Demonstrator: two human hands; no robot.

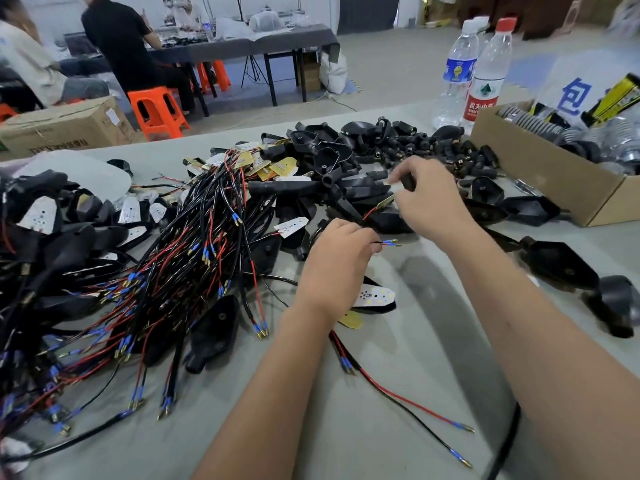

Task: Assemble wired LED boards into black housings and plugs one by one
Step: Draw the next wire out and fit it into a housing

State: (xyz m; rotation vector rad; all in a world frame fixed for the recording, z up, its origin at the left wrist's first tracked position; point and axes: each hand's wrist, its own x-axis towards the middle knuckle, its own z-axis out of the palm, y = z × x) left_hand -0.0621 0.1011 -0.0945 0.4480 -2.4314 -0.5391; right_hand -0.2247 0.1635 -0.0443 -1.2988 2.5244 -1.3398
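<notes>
Left hand [337,252]: fingers curled, pinching a thin wire pair [388,242] whose blue-sleeved terminals project just past the fingertips. The red lead runs up from this hand toward the right hand; its middle stretch is partly hidden behind the knuckles.

Right hand [427,199]: fingers curled around a small black plug [408,181], of which only a short end shows above the thumb. A yellowish LED board [386,201] sits edge-on just beside this hand's thumb; whether the hand touches it cannot be determined.

Black housing [391,220]: lies on the tabletop [398,393] directly below the right hand, largely covered by it.

Wire bundle [166,271]: a dense heap of red and black leads at left, burying most of the boards attached to them. The far-left portion is blurred and cut by the frame edge.

Loose housings and plugs [415,143]: piled at the rear of the tabletop; individual pieces are hard to separate.

One white LED board [375,296] shows beside the left wrist, its housing mostly hidden by the forearm.

Cardboard box [554,181]: at right, contents blurred and truncated. Two water bottles [485,74] stand behind it.
</notes>
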